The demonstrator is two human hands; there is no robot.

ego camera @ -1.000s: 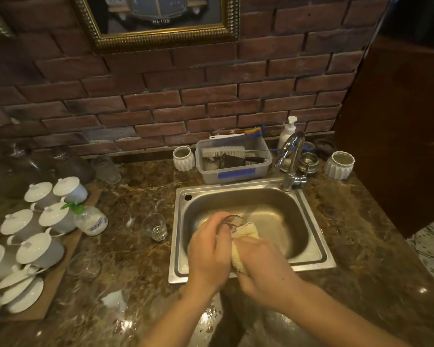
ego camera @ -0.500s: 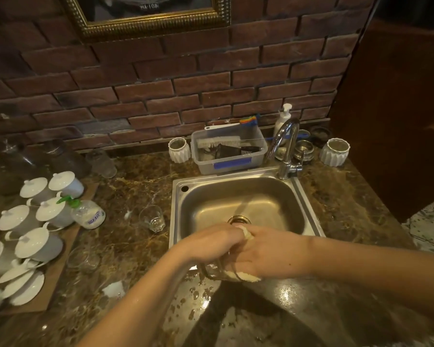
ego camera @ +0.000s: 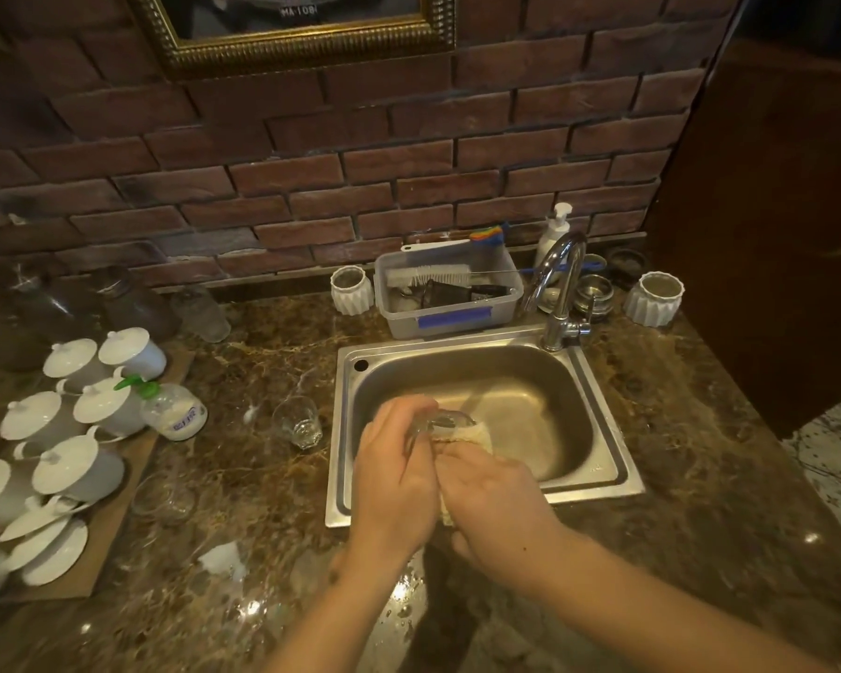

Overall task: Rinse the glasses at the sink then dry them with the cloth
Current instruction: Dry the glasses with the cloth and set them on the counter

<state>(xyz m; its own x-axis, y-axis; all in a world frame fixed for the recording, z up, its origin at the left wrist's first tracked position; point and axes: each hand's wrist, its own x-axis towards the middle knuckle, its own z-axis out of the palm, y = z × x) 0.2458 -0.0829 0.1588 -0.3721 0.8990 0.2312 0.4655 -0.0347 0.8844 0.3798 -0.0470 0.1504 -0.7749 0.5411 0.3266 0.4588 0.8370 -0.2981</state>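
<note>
At lower centre the glass (ego camera: 440, 422) is clasped in the left hand (ego camera: 396, 483) – rim pointing right, toward the cloth (ego camera: 477, 437) pinched by the right hand (ego camera: 494, 507).

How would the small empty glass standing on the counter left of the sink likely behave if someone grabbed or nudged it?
The small glass looks thin and clear, so probably light and fragile. It stands upright on polished stone counter showing wet spots, so it may slide easily and feel slippery.
</note>
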